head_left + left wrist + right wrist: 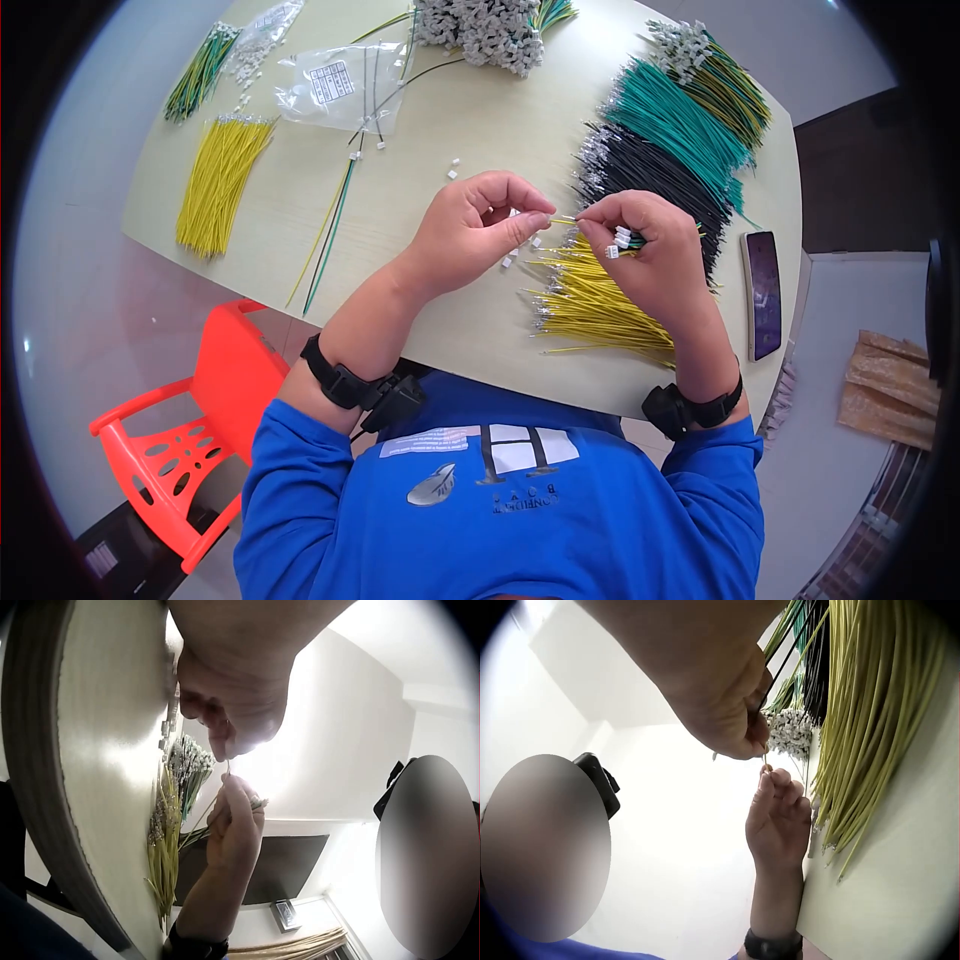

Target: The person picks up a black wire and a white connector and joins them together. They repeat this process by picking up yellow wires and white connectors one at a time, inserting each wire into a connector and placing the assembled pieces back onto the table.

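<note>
A short stretch of yellow wire (564, 220) spans the gap between both hands' fingertips, above the table. My left hand (470, 230) pinches one end of it between thumb and forefinger; whatever sits at that end is hidden by the fingers. From the other side my right hand (650, 250) pinches the same wire. Tucked in the right hand's curled fingers are several wires with white connectors (622, 238) on their ends. Dark and yellow wires (784, 671) trail out of this hand in the right wrist view. Loose white connector housings (507, 262) lie beneath the left hand.
Under the right hand spread yellow wires (600, 305), with black wires (655, 180) and green wires (680, 120) beyond. A phone (763, 295) lies at the right edge. Further left are a plastic bag (300, 95), another yellow bundle (222, 185) and finished-looking connector wires (325, 235). A red chair (235, 380) stands left.
</note>
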A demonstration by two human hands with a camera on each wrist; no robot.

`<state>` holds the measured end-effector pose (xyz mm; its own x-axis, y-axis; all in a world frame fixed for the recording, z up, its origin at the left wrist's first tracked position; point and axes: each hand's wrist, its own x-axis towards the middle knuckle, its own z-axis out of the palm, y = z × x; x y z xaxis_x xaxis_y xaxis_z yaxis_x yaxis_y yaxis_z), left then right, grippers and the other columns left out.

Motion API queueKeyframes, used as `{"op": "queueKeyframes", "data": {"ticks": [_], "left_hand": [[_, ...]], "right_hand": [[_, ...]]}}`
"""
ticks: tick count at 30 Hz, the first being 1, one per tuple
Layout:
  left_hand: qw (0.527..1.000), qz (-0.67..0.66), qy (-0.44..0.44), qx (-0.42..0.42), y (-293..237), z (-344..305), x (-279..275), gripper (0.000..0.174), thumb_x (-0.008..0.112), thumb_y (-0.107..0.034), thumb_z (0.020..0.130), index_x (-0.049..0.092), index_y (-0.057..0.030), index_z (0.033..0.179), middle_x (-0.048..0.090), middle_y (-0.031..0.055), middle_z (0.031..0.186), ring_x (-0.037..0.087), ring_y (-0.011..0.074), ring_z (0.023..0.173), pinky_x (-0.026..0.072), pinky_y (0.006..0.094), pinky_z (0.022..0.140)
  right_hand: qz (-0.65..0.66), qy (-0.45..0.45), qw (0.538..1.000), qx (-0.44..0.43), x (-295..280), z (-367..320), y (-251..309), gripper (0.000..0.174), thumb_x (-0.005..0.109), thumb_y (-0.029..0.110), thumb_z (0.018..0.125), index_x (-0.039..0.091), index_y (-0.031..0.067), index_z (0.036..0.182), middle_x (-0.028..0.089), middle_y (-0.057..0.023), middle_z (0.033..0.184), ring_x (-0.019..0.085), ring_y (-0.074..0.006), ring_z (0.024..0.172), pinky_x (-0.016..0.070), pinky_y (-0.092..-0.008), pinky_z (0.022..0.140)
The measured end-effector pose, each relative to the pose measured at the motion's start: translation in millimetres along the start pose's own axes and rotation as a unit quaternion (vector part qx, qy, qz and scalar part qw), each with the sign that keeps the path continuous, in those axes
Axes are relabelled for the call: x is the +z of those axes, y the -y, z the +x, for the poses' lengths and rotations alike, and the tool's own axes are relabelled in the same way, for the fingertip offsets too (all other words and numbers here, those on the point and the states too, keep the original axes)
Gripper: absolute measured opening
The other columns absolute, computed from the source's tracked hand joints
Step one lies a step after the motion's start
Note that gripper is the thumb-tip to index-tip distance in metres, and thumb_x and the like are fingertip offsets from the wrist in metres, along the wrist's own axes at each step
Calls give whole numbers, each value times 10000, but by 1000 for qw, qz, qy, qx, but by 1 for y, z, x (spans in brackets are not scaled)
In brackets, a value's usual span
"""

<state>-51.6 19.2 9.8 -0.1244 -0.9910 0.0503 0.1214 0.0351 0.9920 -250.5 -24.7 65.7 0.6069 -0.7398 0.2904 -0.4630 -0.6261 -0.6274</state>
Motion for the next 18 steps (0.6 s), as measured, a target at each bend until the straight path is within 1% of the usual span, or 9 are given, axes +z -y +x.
{"op": "queueKeyframes", "data": {"ticks": [3,6,11,14,18], "left_hand": [[1000,-12,5,-2,-1,0,-1,105,635,-92,869,641,-21,946,606,-39,782,490,-6,647,395,157,572],[998,3,33,-44,-3,-1,-5,120,614,-40,878,619,-5,993,628,28,958,588,75,888,475,211,792],[999,-17,36,-37,-1,-1,-4,121,614,-43,879,617,-4,993,625,24,955,586,71,885,474,207,783],[998,2,37,-52,-3,-1,-3,122,613,-45,880,616,-3,994,623,22,951,583,68,880,473,202,774],[998,5,40,-51,-3,-1,-4,125,614,-46,880,614,-3,997,622,21,945,581,65,876,472,201,771]], "right_hand": [[-20,-7,1000,9,3,0,2,59,693,22,738,650,25,778,637,-60,723,593,-155,646,459,-266,596],[11,-12,1000,9,5,-2,2,62,698,23,730,647,26,765,634,-56,722,594,-165,650,458,-267,595],[4,-5,1000,-6,6,0,1,64,700,19,726,644,27,757,628,-53,722,593,-169,662,456,-267,603],[9,-8,1000,-6,8,0,0,70,701,15,725,642,28,760,625,-52,727,591,-166,672,455,-265,615],[23,-9,1000,10,9,-1,1,81,701,8,722,637,27,769,626,-54,732,591,-161,678,453,-263,622]]}}
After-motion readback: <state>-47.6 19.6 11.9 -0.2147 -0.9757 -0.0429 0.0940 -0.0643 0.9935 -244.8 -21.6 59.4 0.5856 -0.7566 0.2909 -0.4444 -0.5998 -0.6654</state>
